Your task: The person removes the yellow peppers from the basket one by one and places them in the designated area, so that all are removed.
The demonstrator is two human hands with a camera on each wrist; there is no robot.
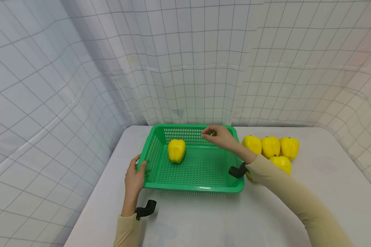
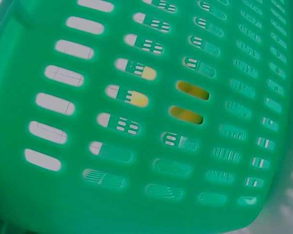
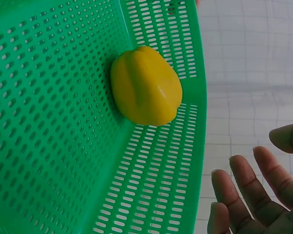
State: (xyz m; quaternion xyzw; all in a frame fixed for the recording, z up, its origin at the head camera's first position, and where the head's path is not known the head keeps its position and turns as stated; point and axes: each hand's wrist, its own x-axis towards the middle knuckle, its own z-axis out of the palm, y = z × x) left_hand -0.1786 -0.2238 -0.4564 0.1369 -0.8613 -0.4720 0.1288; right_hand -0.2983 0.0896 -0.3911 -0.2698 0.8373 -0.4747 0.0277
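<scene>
A green plastic basket (image 1: 191, 188) with slotted walls stands on the table. Inside it, left of the middle, lies one yellow bell pepper (image 1: 176, 151), also seen in the right wrist view as a yellow bell pepper (image 3: 145, 87) by the slotted wall. My left hand (image 1: 134, 179) holds the basket's left rim, thumb over the top and fingers along the outside. Over the right back part of the basket hovers my right hand (image 1: 220, 136), with nothing in its loosely bent fingers (image 3: 237, 178). The left wrist view is filled by the basket's wall (image 2: 151, 131), with yellow showing through some slots.
Right of the basket, several more yellow bell peppers (image 1: 270, 146) sit grouped on the white table (image 1: 318, 192). My right forearm partly hides some of them. A white checked curtain (image 1: 185, 68) hangs behind and along both sides of the table.
</scene>
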